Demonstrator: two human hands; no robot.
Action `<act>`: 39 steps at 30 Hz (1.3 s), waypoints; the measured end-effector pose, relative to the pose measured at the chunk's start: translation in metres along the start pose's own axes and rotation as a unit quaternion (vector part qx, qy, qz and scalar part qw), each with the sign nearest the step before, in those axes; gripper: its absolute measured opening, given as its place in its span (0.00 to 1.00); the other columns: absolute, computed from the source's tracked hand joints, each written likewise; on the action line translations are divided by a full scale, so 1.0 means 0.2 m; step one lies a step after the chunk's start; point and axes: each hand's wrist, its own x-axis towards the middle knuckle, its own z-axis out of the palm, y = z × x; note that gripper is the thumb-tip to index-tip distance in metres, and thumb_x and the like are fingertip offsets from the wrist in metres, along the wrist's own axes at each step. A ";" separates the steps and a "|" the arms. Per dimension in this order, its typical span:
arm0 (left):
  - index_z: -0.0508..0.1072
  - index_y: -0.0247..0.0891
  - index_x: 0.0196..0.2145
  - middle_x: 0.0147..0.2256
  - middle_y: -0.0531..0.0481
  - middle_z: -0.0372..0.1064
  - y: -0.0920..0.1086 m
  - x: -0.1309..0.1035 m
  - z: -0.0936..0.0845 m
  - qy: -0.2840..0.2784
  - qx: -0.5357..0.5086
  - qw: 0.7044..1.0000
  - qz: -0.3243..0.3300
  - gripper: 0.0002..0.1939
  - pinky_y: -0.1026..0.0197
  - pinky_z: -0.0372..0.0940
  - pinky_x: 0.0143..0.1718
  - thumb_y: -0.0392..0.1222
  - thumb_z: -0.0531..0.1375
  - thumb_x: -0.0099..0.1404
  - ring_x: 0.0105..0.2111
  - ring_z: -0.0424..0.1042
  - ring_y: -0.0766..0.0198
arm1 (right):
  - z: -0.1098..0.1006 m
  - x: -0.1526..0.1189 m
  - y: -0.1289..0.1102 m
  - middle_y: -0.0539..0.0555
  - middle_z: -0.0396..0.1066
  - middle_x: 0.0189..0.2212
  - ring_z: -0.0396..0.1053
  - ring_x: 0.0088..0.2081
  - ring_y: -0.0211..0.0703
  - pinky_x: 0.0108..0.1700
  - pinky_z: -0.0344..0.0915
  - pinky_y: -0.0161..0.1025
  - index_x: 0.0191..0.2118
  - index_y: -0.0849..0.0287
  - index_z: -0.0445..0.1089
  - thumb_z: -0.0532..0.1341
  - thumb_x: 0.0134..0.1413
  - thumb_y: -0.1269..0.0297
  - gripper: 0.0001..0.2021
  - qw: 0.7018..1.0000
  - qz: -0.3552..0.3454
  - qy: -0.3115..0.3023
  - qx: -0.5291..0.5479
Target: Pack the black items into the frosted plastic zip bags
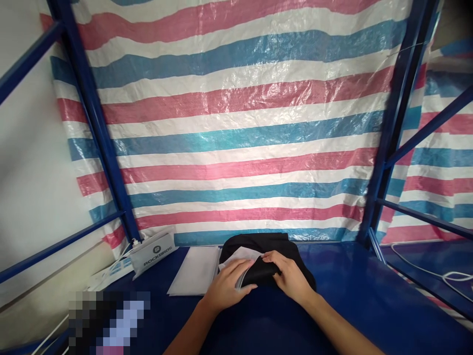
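A folded black cloth (pixel 266 241) lies on the blue surface in front of me, its kind not clear. A white sheet (pixel 242 254), perhaps paper or a thin bag, rests against its left front part. With fingers over the sheet and thumb at its near edge, my left hand (pixel 227 286) is closed on it. My right hand (pixel 290 276) pinches a fold of the black cloth between thumb and fingers, close to the sheet's right edge. A stack of white sheets or flat bags (pixel 194 271) lies just left of the cloth.
A pale ROCKBROS packet (pixel 153 254) and a white power strip (pixel 111 273) with plugs sit at the left. Blue metal posts (pixel 384 133) frame the blue surface (pixel 351 296). Behind hangs a striped plastic sheet (pixel 240 123). A white cable (pixel 424 268) lies far right. A blurred patch covers the lower left.
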 end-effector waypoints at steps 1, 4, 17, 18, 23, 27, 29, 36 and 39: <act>0.66 0.51 0.71 0.64 0.44 0.72 -0.01 0.00 -0.01 0.008 -0.004 1.000 -0.023 0.40 0.44 0.70 0.66 0.50 0.74 0.66 0.63 0.74 0.46 | 0.00 0.01 0.01 0.56 0.77 0.54 0.78 0.56 0.51 0.60 0.74 0.51 0.53 0.52 0.72 0.54 0.46 0.83 0.30 1.000 0.002 0.010 0.004; 0.64 0.49 0.72 0.67 0.41 0.69 -0.02 0.01 -0.03 0.032 -0.033 0.996 -0.074 0.49 0.42 0.70 0.66 0.49 0.79 0.58 0.65 0.71 0.42 | -0.02 0.02 0.02 0.57 0.78 0.53 0.79 0.55 0.52 0.58 0.75 0.50 0.52 0.52 0.73 0.55 0.48 0.82 0.27 0.999 0.011 0.040 0.016; 0.73 0.50 0.64 0.58 0.47 0.79 0.08 0.03 -0.04 0.013 -0.115 0.993 0.016 0.32 0.51 0.75 0.59 0.42 0.73 0.65 0.55 0.80 0.51 | -0.05 0.03 0.00 0.57 0.79 0.55 0.80 0.53 0.51 0.57 0.74 0.49 0.54 0.51 0.67 0.58 0.67 0.74 0.14 0.991 -0.078 -0.078 -0.080; 0.72 0.51 0.65 0.58 0.47 0.79 0.08 0.03 -0.04 0.018 -0.121 0.992 0.012 0.33 0.51 0.75 0.59 0.42 0.74 0.65 0.55 0.80 0.51 | -0.07 0.04 -0.01 0.57 0.79 0.55 0.79 0.55 0.51 0.60 0.73 0.50 0.54 0.52 0.66 0.57 0.68 0.75 0.14 0.987 -0.095 -0.089 -0.091; 0.71 0.50 0.66 0.59 0.45 0.77 0.07 0.03 -0.04 0.041 -0.142 0.989 -0.023 0.37 0.48 0.73 0.61 0.41 0.76 0.61 0.57 0.78 0.49 | -0.09 0.08 -0.02 0.60 0.75 0.59 0.77 0.52 0.53 0.55 0.74 0.51 0.55 0.54 0.65 0.58 0.64 0.78 0.18 0.972 -0.110 -0.119 -0.172; 0.74 0.47 0.63 0.59 0.42 0.76 0.01 0.04 -0.06 0.059 -0.123 0.989 -0.054 0.36 0.46 0.72 0.61 0.46 0.77 0.60 0.58 0.76 0.46 | -0.07 0.07 -0.01 0.60 0.75 0.55 0.76 0.42 0.50 0.48 0.74 0.48 0.55 0.55 0.66 0.59 0.68 0.75 0.13 0.964 -0.115 -0.119 -0.209; 0.78 0.47 0.60 0.57 0.43 0.77 -0.01 0.04 -0.07 0.060 -0.117 0.989 -0.067 0.32 0.47 0.73 0.59 0.49 0.78 0.60 0.56 0.77 0.47 | -0.07 0.06 -0.02 0.59 0.75 0.54 0.76 0.43 0.51 0.49 0.74 0.48 0.55 0.56 0.67 0.59 0.69 0.73 0.12 0.965 -0.116 -0.114 -0.207; 0.82 0.49 0.57 0.53 0.45 0.81 0.00 0.05 -0.03 0.049 -0.128 0.990 -0.027 0.24 0.48 0.76 0.56 0.57 0.73 0.66 0.51 0.80 0.49 | -0.07 0.06 -0.06 0.59 0.69 0.50 0.73 0.44 0.52 0.45 0.75 0.47 0.49 0.54 0.75 0.65 0.61 0.76 0.14 0.970 -0.050 -0.074 -0.225; 0.83 0.49 0.56 0.52 0.44 0.82 0.01 0.05 -0.01 0.061 -0.118 0.991 -0.029 0.21 0.47 0.77 0.56 0.56 0.72 0.69 0.51 0.80 0.50 | -0.07 0.06 -0.08 0.63 0.66 0.62 0.69 0.61 0.62 0.61 0.71 0.58 0.57 0.52 0.75 0.67 0.57 0.76 0.23 0.974 -0.051 -0.070 -0.208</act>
